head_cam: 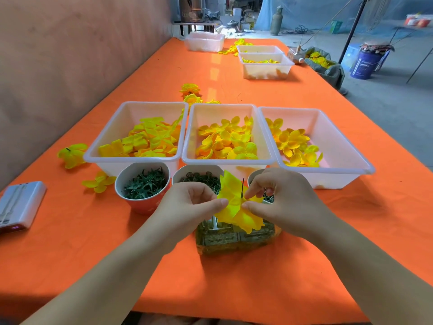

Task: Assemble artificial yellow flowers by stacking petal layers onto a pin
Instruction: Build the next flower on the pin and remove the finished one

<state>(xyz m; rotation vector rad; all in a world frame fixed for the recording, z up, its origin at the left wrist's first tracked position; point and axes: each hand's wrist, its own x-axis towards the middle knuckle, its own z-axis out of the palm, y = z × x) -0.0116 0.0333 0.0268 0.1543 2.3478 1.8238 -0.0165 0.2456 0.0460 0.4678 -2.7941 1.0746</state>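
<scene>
Orange table (pixel 234 282): petal layer (pixel 230 185) between hands (pixel 191 202) (pixel 281 198)

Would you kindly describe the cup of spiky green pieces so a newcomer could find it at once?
On the orange table, find the row of three white bins. In front of the leftmost bin stands a cup, reddish outside. It holds spiky green pieces; the neighbouring cup holds green rings.

cup (pixel 255 175): mostly behind right hand (pixel 281 198) | pin (pixel 242 187): foot under petals (pixel 230 204) | white case (pixel 21 202): cut at left edge
</scene>
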